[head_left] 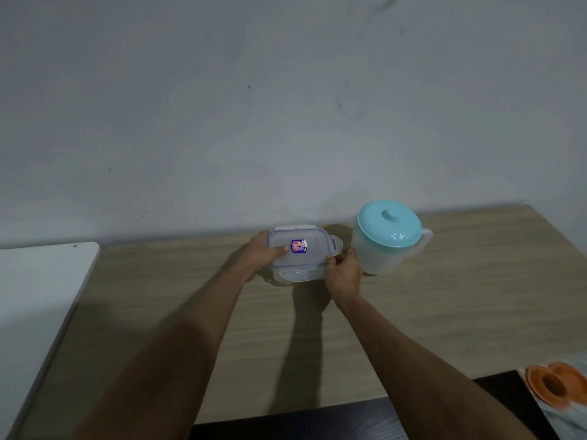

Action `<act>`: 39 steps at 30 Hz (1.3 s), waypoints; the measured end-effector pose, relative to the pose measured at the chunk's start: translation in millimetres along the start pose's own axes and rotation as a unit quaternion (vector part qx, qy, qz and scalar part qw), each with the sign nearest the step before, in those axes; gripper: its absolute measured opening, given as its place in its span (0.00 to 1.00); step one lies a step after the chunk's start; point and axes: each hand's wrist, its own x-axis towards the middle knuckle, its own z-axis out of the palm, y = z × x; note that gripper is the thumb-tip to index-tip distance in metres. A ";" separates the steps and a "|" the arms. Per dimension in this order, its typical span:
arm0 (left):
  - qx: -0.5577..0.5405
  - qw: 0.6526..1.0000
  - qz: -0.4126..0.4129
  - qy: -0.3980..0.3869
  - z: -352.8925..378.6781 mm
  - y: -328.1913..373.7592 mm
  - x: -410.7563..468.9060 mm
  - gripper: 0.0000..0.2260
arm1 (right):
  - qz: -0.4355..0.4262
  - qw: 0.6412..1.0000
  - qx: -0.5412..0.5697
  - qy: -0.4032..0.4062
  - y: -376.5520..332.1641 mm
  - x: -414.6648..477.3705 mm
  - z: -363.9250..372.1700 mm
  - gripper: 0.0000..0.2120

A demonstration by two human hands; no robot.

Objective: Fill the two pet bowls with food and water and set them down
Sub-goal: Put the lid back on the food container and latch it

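A small clear plastic food container (309, 249) with a snap-lock lid and a red-and-blue sticker sits near the back of the wooden table (444, 306). My left hand (263, 254) holds its left side, thumb on the lid. My right hand (344, 274) grips its right front corner by a lid flap. To the right stands a translucent water jug (386, 249) with a teal lid, upright and closed. An orange double pet bowl (559, 387) shows at the lower right, below table level and blurred.
A grey wall rises straight behind the table. A white surface (41, 290) adjoins the table on the left. A dark surface (317, 420) runs along the table's near edge at the bottom.
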 end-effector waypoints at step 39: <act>0.162 0.984 0.065 0.034 -4.8 -8.2 -16.0 0.19 | -0.315 0.726 -0.531 -0.303 -37.3 44.1 25.4 0.64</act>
